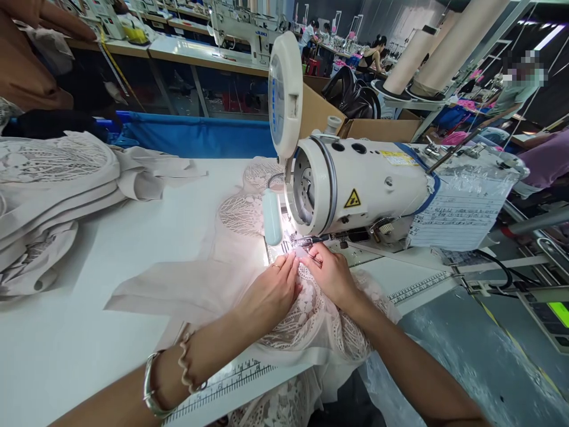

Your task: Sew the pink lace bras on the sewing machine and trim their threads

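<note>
A pale pink lace garment piece lies under the needle area of a white sewing machine and hangs over the table's front edge. My left hand, fingers pressed together, grips the fabric just in front of the presser foot. Close beside it, my right hand pinches the cloth between thumb and fingers. The fingertips of both hands almost meet under the bright machine lamp. A sheer plain part of the fabric spreads to the left. The needle itself is too small to make out.
Stacked lace pieces lie on the white table at left. A measuring tape strip runs along the front edge. Behind are a blue cloth, a cardboard box and another sewing machine. Several people work farther back.
</note>
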`<control>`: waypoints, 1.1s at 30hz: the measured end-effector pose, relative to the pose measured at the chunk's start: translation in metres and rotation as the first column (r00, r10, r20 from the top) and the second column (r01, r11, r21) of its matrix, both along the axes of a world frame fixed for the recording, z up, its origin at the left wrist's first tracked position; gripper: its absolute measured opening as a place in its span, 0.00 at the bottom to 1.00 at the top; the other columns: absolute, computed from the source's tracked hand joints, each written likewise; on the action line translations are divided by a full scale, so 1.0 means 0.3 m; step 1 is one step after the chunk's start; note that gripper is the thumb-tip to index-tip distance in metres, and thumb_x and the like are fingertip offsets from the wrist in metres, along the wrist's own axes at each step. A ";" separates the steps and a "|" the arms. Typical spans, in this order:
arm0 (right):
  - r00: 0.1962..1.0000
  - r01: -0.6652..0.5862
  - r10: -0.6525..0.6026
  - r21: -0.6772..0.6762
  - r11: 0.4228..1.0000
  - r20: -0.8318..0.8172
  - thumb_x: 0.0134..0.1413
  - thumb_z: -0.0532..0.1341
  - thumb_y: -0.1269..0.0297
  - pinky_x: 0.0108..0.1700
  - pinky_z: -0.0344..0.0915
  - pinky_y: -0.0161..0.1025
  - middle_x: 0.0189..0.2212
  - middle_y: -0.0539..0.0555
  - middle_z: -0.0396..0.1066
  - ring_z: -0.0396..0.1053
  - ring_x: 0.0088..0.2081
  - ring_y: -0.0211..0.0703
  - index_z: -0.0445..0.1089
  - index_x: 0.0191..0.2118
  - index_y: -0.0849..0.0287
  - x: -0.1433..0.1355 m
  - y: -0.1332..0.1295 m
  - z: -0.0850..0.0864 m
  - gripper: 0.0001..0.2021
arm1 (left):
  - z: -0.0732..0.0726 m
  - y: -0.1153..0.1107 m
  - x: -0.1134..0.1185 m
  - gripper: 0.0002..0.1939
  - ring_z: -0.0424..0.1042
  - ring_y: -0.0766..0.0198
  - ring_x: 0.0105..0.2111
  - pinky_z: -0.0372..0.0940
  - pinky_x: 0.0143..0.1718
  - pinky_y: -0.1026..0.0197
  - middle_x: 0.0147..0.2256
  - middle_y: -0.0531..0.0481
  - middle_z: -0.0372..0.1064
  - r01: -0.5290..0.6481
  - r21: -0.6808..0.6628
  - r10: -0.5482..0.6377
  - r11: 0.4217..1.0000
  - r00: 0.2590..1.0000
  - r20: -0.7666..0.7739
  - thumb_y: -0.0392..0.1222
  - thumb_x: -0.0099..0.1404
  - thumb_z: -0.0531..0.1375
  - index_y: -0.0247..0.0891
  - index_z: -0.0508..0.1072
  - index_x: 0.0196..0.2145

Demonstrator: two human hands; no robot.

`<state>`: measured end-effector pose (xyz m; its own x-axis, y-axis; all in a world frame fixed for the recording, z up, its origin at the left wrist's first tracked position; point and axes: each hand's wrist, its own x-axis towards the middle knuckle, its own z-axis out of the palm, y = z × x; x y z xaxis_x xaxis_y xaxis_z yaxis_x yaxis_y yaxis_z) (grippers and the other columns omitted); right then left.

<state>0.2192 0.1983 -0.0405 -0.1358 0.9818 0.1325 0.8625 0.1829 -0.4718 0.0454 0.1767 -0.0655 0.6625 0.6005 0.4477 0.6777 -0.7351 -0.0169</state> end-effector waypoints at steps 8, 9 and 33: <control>0.984 -0.050 0.043 0.036 0.998 0.174 0.60 0.56 0.72 0.32 0.57 0.36 0.31 0.54 0.77 0.72 0.30 0.44 0.66 0.38 0.57 -0.011 0.000 -0.023 0.04 | 0.014 0.009 -0.002 0.23 0.72 0.44 0.55 0.66 0.58 0.46 0.51 0.25 0.73 0.016 0.009 -0.016 1.000 1.000 -0.019 0.36 0.75 0.43 0.16 0.71 0.51; 0.983 -0.061 0.054 0.039 0.997 0.176 0.60 0.55 0.73 0.32 0.57 0.36 0.31 0.54 0.77 0.73 0.30 0.44 0.66 0.39 0.58 -0.011 0.002 -0.029 0.05 | 0.017 0.010 -0.002 0.23 0.72 0.44 0.55 0.66 0.58 0.45 0.51 0.25 0.73 0.023 -0.009 -0.023 1.000 1.000 -0.006 0.36 0.75 0.43 0.17 0.71 0.51; 0.941 -0.243 0.214 0.081 0.967 0.261 0.59 0.56 0.77 0.44 0.69 0.36 0.39 0.57 0.77 0.75 0.41 0.46 0.73 0.56 0.59 0.007 -0.020 -0.037 0.21 | 0.026 0.033 -0.032 0.23 0.68 0.42 0.55 0.66 0.57 0.44 0.54 0.28 0.68 0.034 -0.164 -0.019 0.986 0.995 0.097 0.41 0.72 0.52 0.19 0.65 0.57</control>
